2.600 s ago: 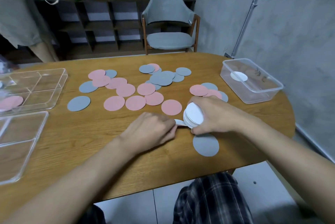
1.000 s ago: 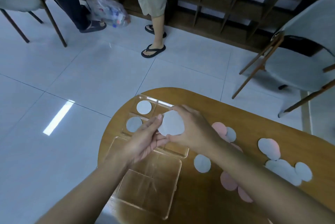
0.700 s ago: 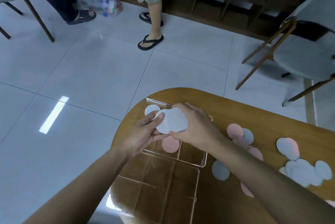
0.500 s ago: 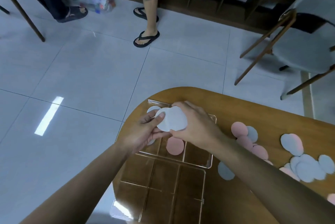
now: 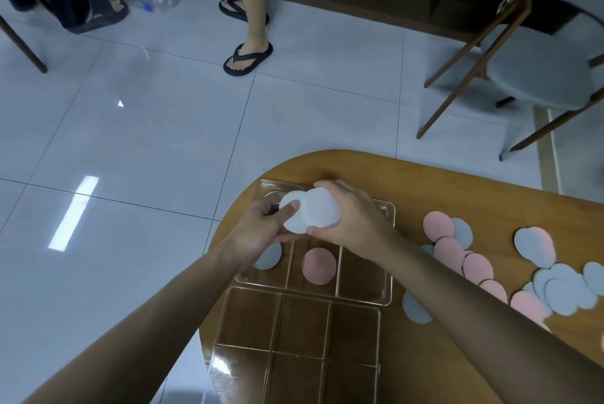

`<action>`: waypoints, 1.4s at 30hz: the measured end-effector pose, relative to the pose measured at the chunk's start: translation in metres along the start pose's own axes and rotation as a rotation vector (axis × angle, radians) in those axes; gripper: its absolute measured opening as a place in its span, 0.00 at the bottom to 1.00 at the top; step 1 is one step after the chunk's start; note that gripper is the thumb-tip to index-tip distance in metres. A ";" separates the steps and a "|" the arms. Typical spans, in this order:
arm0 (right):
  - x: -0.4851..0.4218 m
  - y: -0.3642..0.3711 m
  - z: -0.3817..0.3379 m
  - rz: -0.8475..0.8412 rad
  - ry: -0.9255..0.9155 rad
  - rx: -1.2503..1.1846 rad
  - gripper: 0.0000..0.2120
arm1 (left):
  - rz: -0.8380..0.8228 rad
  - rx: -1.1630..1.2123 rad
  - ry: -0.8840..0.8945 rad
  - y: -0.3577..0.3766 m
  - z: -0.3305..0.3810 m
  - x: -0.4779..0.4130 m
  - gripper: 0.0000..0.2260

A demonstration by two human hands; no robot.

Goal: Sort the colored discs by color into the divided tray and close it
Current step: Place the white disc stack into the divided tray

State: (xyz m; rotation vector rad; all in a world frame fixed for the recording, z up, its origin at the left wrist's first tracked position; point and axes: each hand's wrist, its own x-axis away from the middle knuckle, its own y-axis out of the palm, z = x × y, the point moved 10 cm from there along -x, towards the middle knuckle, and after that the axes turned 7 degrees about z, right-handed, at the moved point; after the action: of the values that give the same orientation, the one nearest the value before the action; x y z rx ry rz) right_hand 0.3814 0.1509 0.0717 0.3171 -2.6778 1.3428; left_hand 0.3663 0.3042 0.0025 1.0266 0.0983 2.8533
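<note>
Over the divided tray (image 5: 359, 279) the left hand (image 5: 261, 229) pinches a white disc (image 5: 292, 224); the right hand (image 5: 354, 220) grips the white stack (image 5: 322, 209). They hide its far boxes. A grey disc (image 5: 269, 258) and pink disc (image 5: 318, 265) lie inside; loose discs (image 5: 438, 225) lie right of it.

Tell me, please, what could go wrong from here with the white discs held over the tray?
1. The white discs are fanned between the left hand and the right hand. One could slip into the compartment holding the pink disc or the one holding the grey disc.
2. The divided tray sits close to the rounded edge of the table. A dropped disc, or the tray itself if nudged, might end up on the floor.
</note>
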 end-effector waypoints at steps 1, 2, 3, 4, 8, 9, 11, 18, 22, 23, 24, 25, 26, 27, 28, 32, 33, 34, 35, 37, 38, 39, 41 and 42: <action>-0.001 0.002 0.002 -0.010 -0.005 0.015 0.37 | -0.016 -0.026 0.005 0.001 -0.001 -0.002 0.13; -0.001 0.004 0.004 -0.019 -0.012 0.031 0.36 | -0.019 -0.061 0.007 0.001 -0.002 -0.004 0.13; -0.001 0.005 0.006 -0.018 -0.013 0.038 0.36 | -0.009 -0.105 0.010 -0.001 -0.004 -0.007 0.13; -0.002 0.005 0.011 -0.004 -0.004 0.037 0.35 | 0.013 -0.148 0.014 -0.005 -0.006 -0.011 0.13; -0.005 0.011 0.030 0.028 0.046 0.102 0.35 | 0.166 -0.329 0.087 -0.040 0.000 -0.024 0.13; -0.006 0.017 0.031 0.025 0.034 0.133 0.35 | 0.183 -0.374 0.121 -0.047 0.005 -0.024 0.12; -0.009 0.030 0.030 0.015 -0.002 0.192 0.34 | 0.183 -0.491 0.198 -0.053 0.013 -0.024 0.11; -0.020 0.053 0.029 0.003 -0.020 0.322 0.36 | 0.220 -0.753 0.354 -0.043 0.030 -0.036 0.11; -0.018 0.054 0.031 0.008 -0.002 0.371 0.35 | 0.254 -0.882 0.381 -0.038 0.031 -0.041 0.12; -0.018 0.054 0.030 0.009 -0.001 0.386 0.36 | 0.259 -0.908 0.390 -0.037 0.031 -0.041 0.13; -0.018 0.054 0.029 0.012 -0.001 0.401 0.36 | 0.258 -0.939 0.414 -0.034 0.032 -0.041 0.13; -0.019 0.054 0.028 0.016 -0.002 0.414 0.36 | 0.250 -0.976 0.445 -0.030 0.033 -0.041 0.13; -0.019 0.054 0.028 0.015 0.002 0.421 0.36 | 0.235 -1.020 0.472 -0.026 0.033 -0.041 0.13; -0.020 0.054 0.028 0.011 0.008 0.421 0.36 | 0.220 -1.071 0.487 -0.022 0.031 -0.042 0.13; -0.020 0.055 0.028 0.005 0.013 0.418 0.37 | 0.207 -1.135 0.485 -0.020 0.029 -0.043 0.14; -0.018 0.055 0.031 -0.003 0.026 0.390 0.37 | 0.191 -1.311 0.487 -0.013 0.024 -0.044 0.16; -0.018 0.054 0.031 -0.001 0.029 0.386 0.37 | 0.186 -1.319 0.501 -0.011 0.026 -0.043 0.16; -0.018 0.053 0.031 0.002 0.030 0.381 0.36 | 0.182 -1.324 0.516 -0.010 0.027 -0.041 0.16; -0.019 0.053 0.031 0.004 0.033 0.371 0.35 | 0.179 -1.332 0.527 -0.008 0.028 -0.038 0.17; -0.018 0.052 0.031 0.012 0.038 0.349 0.35 | 0.160 -1.359 0.536 -0.002 0.026 -0.033 0.21; -0.018 0.052 0.031 0.016 0.039 0.340 0.35 | 0.138 -1.376 0.531 0.002 0.023 -0.031 0.24; -0.017 0.052 0.031 0.020 0.041 0.331 0.36 | 0.111 -1.398 0.519 0.005 0.019 -0.031 0.28; -0.015 0.049 0.033 0.044 0.048 0.314 0.38 | 0.068 -1.451 0.499 0.008 0.014 -0.034 0.32; -0.015 0.047 0.033 0.056 0.042 0.306 0.38 | 0.060 -1.464 0.499 0.009 0.014 -0.036 0.33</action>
State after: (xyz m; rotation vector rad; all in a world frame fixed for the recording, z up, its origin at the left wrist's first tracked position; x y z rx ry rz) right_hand 0.3834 0.1540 0.0123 0.2419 -2.4605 1.7574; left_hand 0.4019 0.2915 -0.0084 -0.0125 -1.6376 2.1208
